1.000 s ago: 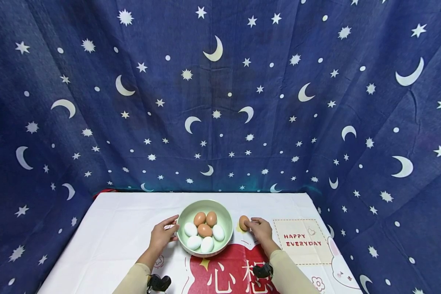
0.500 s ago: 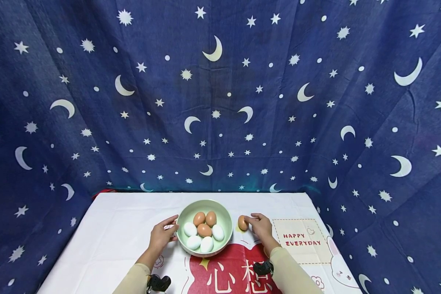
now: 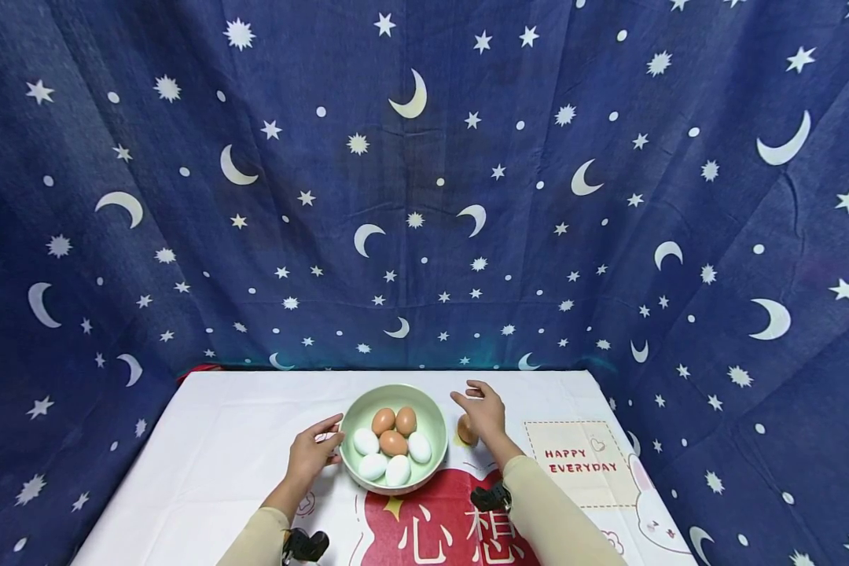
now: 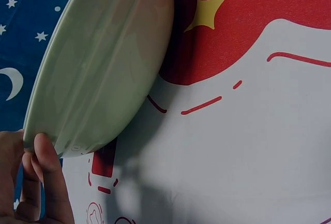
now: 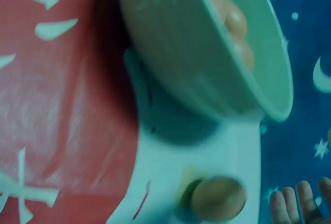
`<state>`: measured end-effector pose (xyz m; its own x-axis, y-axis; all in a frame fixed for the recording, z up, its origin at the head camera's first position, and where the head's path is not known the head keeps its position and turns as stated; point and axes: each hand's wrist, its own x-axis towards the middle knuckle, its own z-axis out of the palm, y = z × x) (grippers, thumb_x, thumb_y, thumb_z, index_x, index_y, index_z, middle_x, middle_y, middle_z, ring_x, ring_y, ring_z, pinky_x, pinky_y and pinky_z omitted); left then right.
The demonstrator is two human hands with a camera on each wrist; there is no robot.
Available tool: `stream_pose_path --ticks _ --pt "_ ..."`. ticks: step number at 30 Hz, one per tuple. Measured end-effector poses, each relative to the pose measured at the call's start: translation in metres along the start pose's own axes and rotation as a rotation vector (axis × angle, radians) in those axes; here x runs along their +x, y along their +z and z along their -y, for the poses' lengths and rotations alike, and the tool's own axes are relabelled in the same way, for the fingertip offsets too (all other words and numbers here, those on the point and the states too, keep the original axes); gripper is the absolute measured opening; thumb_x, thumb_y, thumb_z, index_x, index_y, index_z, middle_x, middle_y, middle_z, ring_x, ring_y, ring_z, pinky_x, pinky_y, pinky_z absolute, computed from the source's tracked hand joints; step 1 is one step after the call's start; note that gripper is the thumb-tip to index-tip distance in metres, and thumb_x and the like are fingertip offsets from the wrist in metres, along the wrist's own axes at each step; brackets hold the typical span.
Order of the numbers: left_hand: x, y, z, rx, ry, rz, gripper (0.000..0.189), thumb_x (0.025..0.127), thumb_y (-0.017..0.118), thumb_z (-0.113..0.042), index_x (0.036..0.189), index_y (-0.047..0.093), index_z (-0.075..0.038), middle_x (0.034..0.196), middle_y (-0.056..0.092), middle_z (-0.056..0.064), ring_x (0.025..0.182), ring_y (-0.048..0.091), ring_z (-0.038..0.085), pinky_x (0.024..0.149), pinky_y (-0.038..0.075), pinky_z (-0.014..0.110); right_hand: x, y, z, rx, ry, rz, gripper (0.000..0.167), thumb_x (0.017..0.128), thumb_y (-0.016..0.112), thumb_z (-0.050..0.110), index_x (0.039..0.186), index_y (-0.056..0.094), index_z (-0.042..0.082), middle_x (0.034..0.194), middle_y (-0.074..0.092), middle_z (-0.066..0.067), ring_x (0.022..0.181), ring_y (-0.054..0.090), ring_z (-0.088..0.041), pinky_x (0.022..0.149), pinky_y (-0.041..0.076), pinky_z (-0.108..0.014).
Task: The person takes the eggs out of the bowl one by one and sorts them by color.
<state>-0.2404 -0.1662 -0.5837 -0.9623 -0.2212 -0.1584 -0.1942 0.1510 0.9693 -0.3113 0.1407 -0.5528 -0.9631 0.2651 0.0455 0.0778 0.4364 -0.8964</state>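
A pale green bowl (image 3: 435, 409) stands on the table, with three brown eggs (image 3: 394, 442) and several white eggs (image 3: 398, 471) in it. At its left side my left hand (image 3: 313, 452) holds the rim; the left wrist view shows the fingertips (image 4: 45, 144) against the bowl's wall. One more brown egg (image 3: 464, 431) lies on the cloth to the right of the bowl. My right hand (image 3: 484, 410) hovers beyond this egg with fingers extended and nothing in them, its wrist partly covering the egg. In the right wrist view the loose egg (image 5: 218, 198) shows whole, apart from the fingers.
A white printed tablecloth (image 3: 240, 424) covers the table, with a red patch (image 3: 460, 519) in front of the bowl and a "HAPPY EVERYDAY" panel (image 3: 580, 487) at right. Blue star-and-moon curtains (image 3: 424, 275) enclose the back and sides. Each wrist carries a black camera (image 3: 491, 497).
My right hand has let go of the loose brown egg and moved up and away past it, after nudging it slightly. The left hand and the bowl have stayed put.
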Motion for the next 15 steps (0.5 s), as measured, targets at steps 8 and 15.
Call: stream_pose_path --ticks 8,15 --pt "0.001 -0.001 0.001 0.004 -0.002 -0.005 0.042 0.090 0.067 -0.004 0.132 0.062 -0.005 0.120 0.059 0.020 0.065 0.065 0.009 0.058 0.063 0.025 -0.013 0.026 0.031 0.092 -0.095 0.091 0.045 0.079 0.081 0.021 0.119 0.068 0.005 0.108 0.070 -0.015 0.096 0.067 -0.027 0.084 0.061 -0.037" --pt "0.001 0.000 0.002 0.012 0.002 0.000 0.042 0.091 0.067 -0.005 0.133 0.062 -0.005 0.120 0.059 0.020 0.067 0.065 0.010 0.059 0.063 0.026 -0.026 0.048 0.038 0.082 -0.144 0.248 0.043 0.081 0.080 0.019 0.119 0.067 0.003 0.110 0.070 -0.015 0.097 0.069 -0.026 0.084 0.061 -0.034"
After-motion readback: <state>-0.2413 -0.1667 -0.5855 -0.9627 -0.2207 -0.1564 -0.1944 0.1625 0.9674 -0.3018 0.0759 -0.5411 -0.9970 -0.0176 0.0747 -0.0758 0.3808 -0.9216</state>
